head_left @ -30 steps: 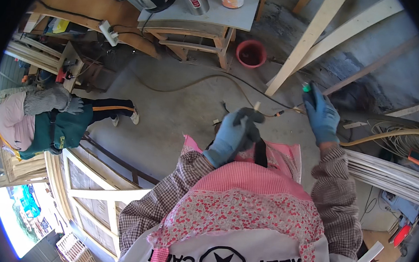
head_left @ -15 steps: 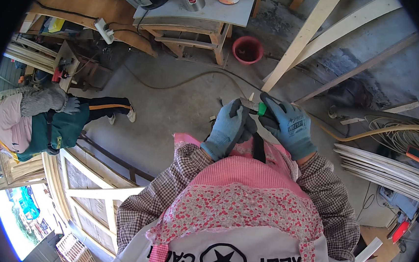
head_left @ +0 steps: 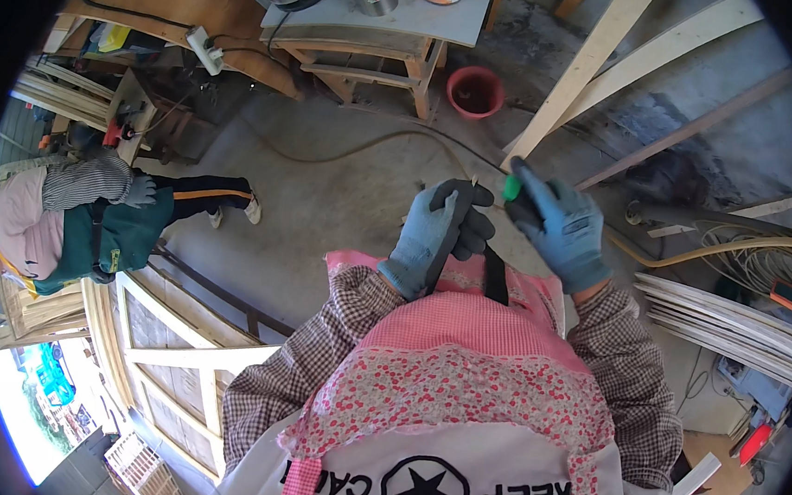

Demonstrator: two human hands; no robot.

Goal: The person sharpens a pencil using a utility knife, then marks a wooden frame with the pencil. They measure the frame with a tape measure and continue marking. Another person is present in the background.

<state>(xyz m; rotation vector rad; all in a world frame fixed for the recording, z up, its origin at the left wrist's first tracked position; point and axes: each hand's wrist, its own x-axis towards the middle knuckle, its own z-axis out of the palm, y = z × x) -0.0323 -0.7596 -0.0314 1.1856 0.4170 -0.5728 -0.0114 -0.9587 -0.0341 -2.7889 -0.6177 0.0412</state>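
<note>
My left hand [head_left: 434,232], in a blue and dark grey work glove, is held in front of my apron with its fingers curled. A small pale tip [head_left: 474,181] shows just beyond its fingertips; what the fingers hold is mostly hidden. To the right, my right hand [head_left: 560,231], gloved alike and slightly blurred, is closed around a tool with a green part [head_left: 512,188]. Only the green end shows, so its kind cannot be told. The two hands are apart. Below them hangs my pink and floral apron [head_left: 459,392].
A co-worker [head_left: 92,214] is at the left, by a bench. Ahead are a table [head_left: 357,35] with a kettle and flask, and a red bucket [head_left: 475,93]. Leaning boards [head_left: 581,81], a hose [head_left: 693,257] and stacked slats [head_left: 734,321] lie right; a wooden frame [head_left: 192,359] is left.
My right hand has moved to the right, away from my left hand, carrying the green-ended tool. My left hand has turned a little and its fingers have shifted.
</note>
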